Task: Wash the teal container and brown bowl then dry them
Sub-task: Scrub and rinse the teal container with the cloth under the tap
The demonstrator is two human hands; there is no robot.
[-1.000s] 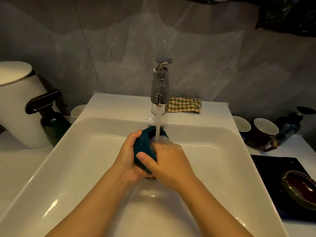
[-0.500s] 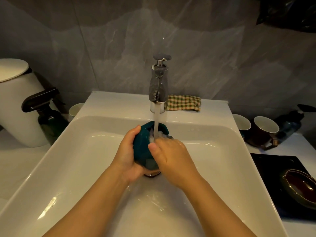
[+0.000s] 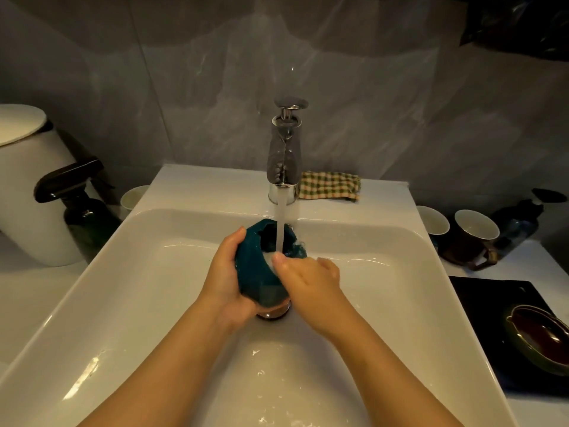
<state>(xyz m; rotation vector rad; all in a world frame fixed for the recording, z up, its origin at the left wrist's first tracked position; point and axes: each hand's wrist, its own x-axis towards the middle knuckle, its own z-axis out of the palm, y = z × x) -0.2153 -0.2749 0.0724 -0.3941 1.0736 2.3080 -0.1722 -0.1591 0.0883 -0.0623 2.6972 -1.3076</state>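
The teal container (image 3: 257,272) is tilted over the white sink (image 3: 400,272), its mouth facing up under the running water from the chrome tap (image 3: 284,161). My left hand (image 3: 226,278) grips its left side. My right hand (image 3: 311,288) rests on its right rim, thumb at the mouth in the stream. The drain under the container is mostly hidden. The brown bowl (image 3: 542,340) lies on a black mat (image 3: 480,303) at the right, apart from both hands.
A checked cloth (image 3: 329,184) lies behind the tap. Two cups (image 3: 475,229) and a dark bottle (image 3: 523,220) stand at the right. A dark spray bottle (image 3: 83,211), a white bin (image 3: 30,192) and a pale cup (image 3: 134,195) stand at the left.
The container has turned so its open mouth shows under the stream. My right hand has slid down and right along the rim. The view moved slightly closer.
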